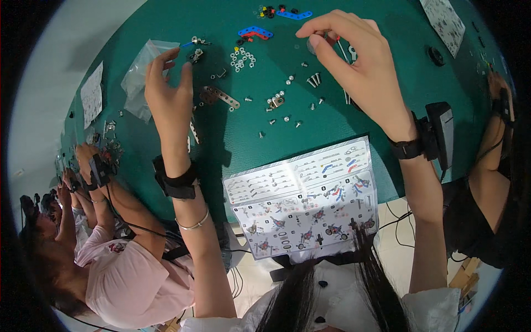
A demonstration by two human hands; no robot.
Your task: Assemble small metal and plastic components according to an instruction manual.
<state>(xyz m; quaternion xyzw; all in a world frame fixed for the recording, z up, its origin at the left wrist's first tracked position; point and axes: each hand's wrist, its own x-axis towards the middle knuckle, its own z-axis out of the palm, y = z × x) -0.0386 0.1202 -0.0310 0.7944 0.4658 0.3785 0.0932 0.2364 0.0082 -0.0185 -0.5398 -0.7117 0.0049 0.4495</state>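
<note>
My left hand (168, 83) hovers with fingers apart beside a clear plastic bag (138, 83) and small metal fittings (196, 54); nothing shows in it. My right hand (359, 66) is curled over the far right of the table, the thumb bent toward the fingers. A small greyish round piece (311, 46) shows at the thumb tip, too indistinct to name. Long thin metal rods (347, 95) lie partly hidden under that hand. Between the hands are hex nuts (242, 60), long screws (314, 81), silver balls (275, 99) and a perforated metal strip (227, 98).
An illustrated instruction sheet (304, 193) lies at the near table edge. Blue perforated strips (294, 15) and a red one (258, 36) lie at the back. A black wheel (435, 56) and another sheet (444, 25) are at right. Other people work on both sides.
</note>
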